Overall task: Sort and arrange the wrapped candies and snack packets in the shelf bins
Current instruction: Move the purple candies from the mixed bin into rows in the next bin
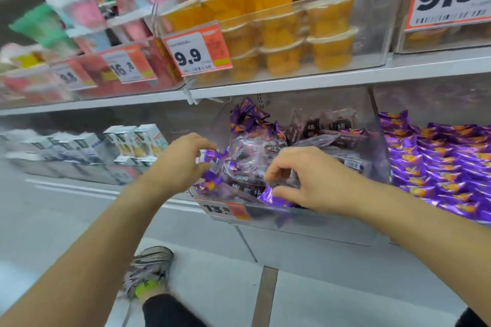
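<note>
Both hands reach into the clear bin (292,223). The left hand (183,164), at 9 o'clock, pinches a purple candy (212,164). The right hand (305,178), at 3 o'clock, pinches a dark packet (247,180).

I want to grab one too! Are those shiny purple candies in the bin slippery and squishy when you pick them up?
Probably a bit slippery: the purple candies have glossy foil wrappers. They look small, so likely light. The wrappers seem crinkly rather than stiff, with twisted ends. The right hand pinches one at the bin front, so gripping an end likely works.
</note>
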